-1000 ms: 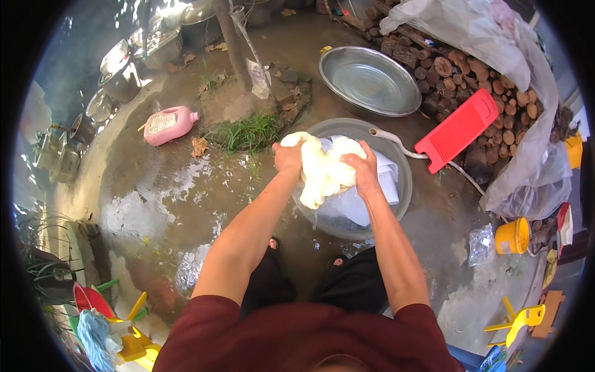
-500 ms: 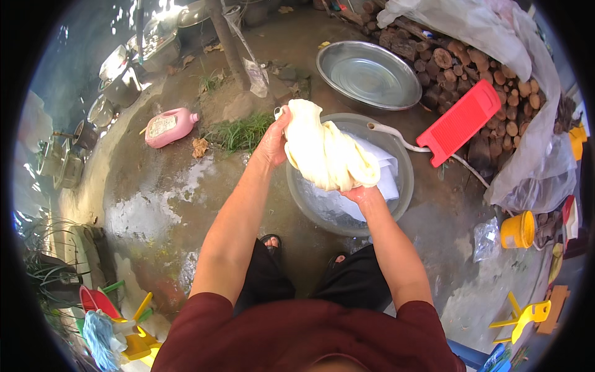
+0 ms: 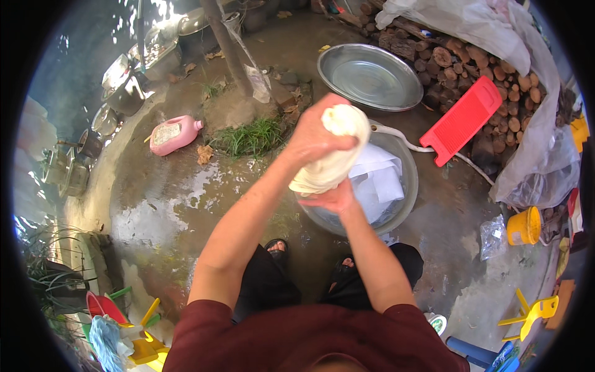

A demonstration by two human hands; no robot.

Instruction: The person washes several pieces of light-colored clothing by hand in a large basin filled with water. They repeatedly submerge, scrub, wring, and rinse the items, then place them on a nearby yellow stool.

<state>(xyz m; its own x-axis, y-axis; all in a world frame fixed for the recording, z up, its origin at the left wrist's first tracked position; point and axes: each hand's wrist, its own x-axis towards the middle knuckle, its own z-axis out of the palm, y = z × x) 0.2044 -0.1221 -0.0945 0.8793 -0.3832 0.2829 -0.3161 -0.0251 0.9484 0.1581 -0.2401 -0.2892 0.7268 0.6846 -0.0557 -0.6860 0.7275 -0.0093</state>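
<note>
Right now, with twelve o'clock lying straight ahead of the person, the left forearm is reaching up toward one o'clock and the right one is angling toward eleven. The left hand is clasping a cream cloth firmly around its upper part, its thumb stretching across toward three o'clock. The right hand is supporting the lower end, its fingers pointing toward nine; the cloth is hiding part of that hand, so I cannot tell how tightly it is closing.

The bundled cloth is slanting, its long axis running from seven o'clock to one, its rounded upper end sticking out past the left thumb. It is hanging over the left side of a grey basin, where white fabric is lying at four o'clock from the bundle.

Measured from that bundle too, a metal tub is sitting at one o'clock, a red washboard is leaning between two and three, and a pink bottle is lying at nine.
</note>
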